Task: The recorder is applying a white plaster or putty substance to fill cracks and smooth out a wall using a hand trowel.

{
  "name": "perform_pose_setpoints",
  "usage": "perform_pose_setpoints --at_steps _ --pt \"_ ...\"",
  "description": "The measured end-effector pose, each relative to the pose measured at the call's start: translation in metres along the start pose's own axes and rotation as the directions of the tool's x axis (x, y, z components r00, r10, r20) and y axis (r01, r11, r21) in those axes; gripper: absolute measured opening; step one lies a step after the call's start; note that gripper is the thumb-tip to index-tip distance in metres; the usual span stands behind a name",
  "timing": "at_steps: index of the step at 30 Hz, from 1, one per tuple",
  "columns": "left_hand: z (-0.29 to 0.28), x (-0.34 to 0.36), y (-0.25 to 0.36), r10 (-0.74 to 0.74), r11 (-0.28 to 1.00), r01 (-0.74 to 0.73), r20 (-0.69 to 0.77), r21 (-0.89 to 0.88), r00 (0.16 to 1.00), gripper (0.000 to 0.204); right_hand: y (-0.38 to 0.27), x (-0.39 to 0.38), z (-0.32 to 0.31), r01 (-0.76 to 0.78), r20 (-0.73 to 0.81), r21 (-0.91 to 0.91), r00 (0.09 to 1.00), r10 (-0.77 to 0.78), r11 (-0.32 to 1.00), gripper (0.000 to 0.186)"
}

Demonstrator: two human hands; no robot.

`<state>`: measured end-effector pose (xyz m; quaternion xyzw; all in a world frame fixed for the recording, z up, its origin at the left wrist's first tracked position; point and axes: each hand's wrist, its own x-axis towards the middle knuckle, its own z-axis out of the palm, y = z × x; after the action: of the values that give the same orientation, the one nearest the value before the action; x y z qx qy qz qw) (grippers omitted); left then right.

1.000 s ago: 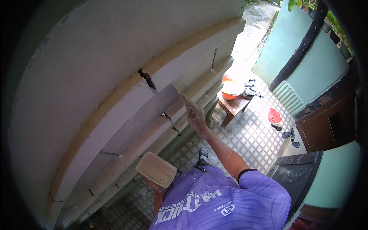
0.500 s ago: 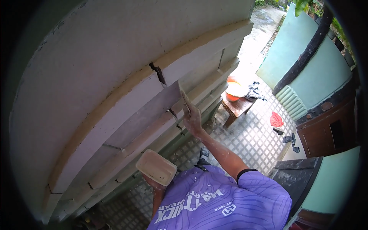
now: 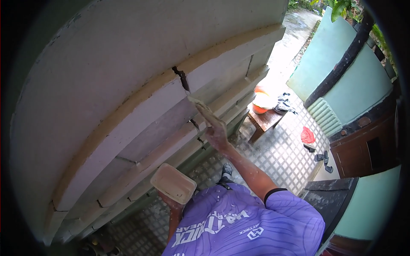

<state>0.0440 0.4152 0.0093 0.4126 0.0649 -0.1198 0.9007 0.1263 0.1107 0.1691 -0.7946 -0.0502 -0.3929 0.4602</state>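
My right hand grips a putty knife smeared with pale filler, its tip against the wall just under a dark, jagged crack. The crack cuts through the wall's top ledge. Low in front of my shirt, my left hand supports a shallow rectangular plastic tub from beneath; its fingers are mostly hidden by the tub. A thin pale layer coats the inside of the tub. Smaller dark cracks run through the lower ledges, near my right wrist.
Stepped ledges run along the wall at my left. Ahead stands a wooden bench with an orange bucket and a black plastic bag. A red cloth and sandals lie on the tiled floor, near a brown door.
The putty knife has turned and its tip has shifted left, to the crack's lower end. My right hand has moved slightly right and down. The tub has hardly moved.
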Motion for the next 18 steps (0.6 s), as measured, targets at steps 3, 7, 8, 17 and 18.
perform_pose_setpoints --at_steps 3,7,8,17,18 --pt "-0.004 0.021 -0.027 0.292 0.92 -0.21 0.221 -0.332 0.93 0.069 0.041 0.004 -0.026 -0.127 -0.323 -0.013 0.939 0.116 0.992 0.059" --pt "0.012 0.001 0.004 -0.066 0.99 0.065 -0.006 -0.129 0.998 0.072 0.106 0.053 -0.056 -0.164 -0.587 -0.472 0.792 -0.17 0.866 0.065" --pt "0.011 -0.001 0.005 -0.062 0.99 0.061 -0.007 -0.13 0.998 0.072 0.096 0.061 -0.043 -0.341 -0.58 -0.204 0.798 0.167 0.918 0.074" --pt "-0.018 -0.003 -0.011 0.231 0.822 -0.26 0.121 0.506 0.965 0.069 0.063 -0.037 0.008 -0.035 -0.177 0.704 0.959 0.223 0.709 0.043" --pt "-0.007 -0.007 -0.004 0.244 0.874 -0.279 0.137 0.398 0.96 0.065 0.064 -0.025 0.001 -0.104 -0.26 0.76 0.856 0.447 0.642 0.04"
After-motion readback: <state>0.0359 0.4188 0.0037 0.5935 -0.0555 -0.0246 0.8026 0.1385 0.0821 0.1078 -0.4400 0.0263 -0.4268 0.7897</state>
